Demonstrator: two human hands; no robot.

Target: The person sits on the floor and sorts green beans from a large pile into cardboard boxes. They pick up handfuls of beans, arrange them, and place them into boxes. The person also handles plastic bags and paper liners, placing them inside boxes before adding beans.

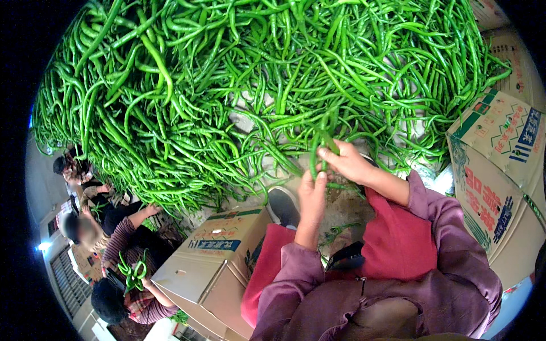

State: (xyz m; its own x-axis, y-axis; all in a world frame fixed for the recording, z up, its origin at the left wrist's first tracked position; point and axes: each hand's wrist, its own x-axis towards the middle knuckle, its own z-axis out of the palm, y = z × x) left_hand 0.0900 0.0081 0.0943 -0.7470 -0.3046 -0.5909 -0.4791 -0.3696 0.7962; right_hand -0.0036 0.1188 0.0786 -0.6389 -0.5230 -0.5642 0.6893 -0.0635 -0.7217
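Note:
Close together in front of my lap, both hands are around long green chili peppers (315, 155). My left hand (312, 192) grips their lower ends between thumb and fingers. My right hand (347, 160) pinches several of them higher up, and their far ends are blurred. Just beyond my hands spreads a large heap of long green chili peppers (179, 102), with patches of a pale surface (243, 117) showing through. A few peppers lie below my hands near my shoe (283, 206).
Close on my left stands a cardboard box (230, 243); printed cardboard boxes (490, 179) stand on my right. Several people sit along the heap at the left, one person (128, 255) holding a bunch of peppers (132, 270). Loose peppers (337, 230) lie on the floor between my legs.

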